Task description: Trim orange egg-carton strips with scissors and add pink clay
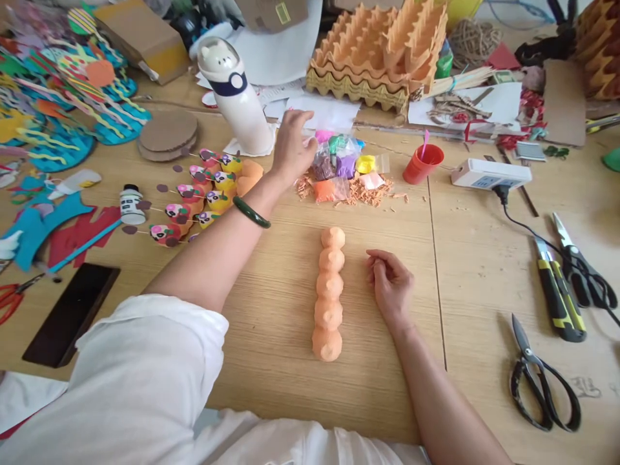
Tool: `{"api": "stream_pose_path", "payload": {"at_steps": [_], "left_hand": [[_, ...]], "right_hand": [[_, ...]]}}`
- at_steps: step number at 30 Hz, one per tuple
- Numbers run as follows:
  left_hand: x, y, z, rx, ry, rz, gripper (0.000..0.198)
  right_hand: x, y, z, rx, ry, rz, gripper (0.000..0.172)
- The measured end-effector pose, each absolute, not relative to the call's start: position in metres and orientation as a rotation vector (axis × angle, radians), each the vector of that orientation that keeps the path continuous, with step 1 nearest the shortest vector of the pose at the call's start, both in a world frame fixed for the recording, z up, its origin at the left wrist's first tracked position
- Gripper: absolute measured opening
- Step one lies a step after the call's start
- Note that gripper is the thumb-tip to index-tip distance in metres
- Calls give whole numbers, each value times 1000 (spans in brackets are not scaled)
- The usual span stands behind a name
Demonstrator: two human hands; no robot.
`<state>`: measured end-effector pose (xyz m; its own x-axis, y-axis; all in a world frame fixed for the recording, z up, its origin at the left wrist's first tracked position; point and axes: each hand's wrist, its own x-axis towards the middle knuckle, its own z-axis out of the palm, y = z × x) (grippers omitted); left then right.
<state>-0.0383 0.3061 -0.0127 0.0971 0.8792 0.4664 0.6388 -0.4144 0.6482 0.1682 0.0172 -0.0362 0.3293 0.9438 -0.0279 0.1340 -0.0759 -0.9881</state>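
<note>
My left hand (293, 147) reaches across the table, its thumb and fingers apart, just left of several small bags of coloured modelling clay (345, 165). Nothing shows in its grasp. A dark green bangle (251, 212) circles that wrist. My right hand (391, 281) rests on the tabletop with its fingers loosely curled in and nothing visible in them. Between my arms a strip of orange egg-carton cups (329, 294) lies bumps up, pointing away from me; neither hand touches it. Orange shreds (363, 192) lie around the clay bags.
Decorated egg-carton caterpillars (194, 197) and a white bottle (239, 103) stand left. Behind are stacked egg trays (372, 55). To the right are a red cup (422, 164), a power strip (491, 173), scissors (537, 381) and a yellow-black cutter (559, 297). A phone (72, 315) lies left.
</note>
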Motion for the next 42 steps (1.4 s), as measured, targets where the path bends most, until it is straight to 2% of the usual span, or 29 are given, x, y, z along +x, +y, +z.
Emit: {"api": "stream_pose_path", "payload": {"at_steps": [5, 10, 18, 23, 29, 34, 38, 42], "left_hand": [[-57, 276, -12, 2232, 1387, 1262, 39], [-66, 213, -11, 2268, 1293, 1258, 27], [-41, 106, -15, 2229, 780, 818, 57], [-31, 89, -27, 2133, 742, 811, 51], [-35, 105, -21, 2191, 872, 879, 44], [-52, 173, -18, 2211, 1360, 1036, 35], [-60, 229, -23, 2117, 1751, 993, 45], [-63, 257, -42, 2138, 1718, 1068, 50]], "right_hand": [[168, 18, -39, -1482, -1066, 900, 23], [168, 18, -42, -1486, -1071, 896, 25], [169, 18, -41, -1505, -1075, 877, 26], [171, 19, -41, -1497, -1066, 877, 25], [171, 19, -42, -1502, -1061, 894, 25], [171, 19, -40, -1500, -1079, 877, 24], [171, 19, -40, -1502, -1089, 868, 25], [170, 19, -40, -1523, -1072, 878, 25]]}}
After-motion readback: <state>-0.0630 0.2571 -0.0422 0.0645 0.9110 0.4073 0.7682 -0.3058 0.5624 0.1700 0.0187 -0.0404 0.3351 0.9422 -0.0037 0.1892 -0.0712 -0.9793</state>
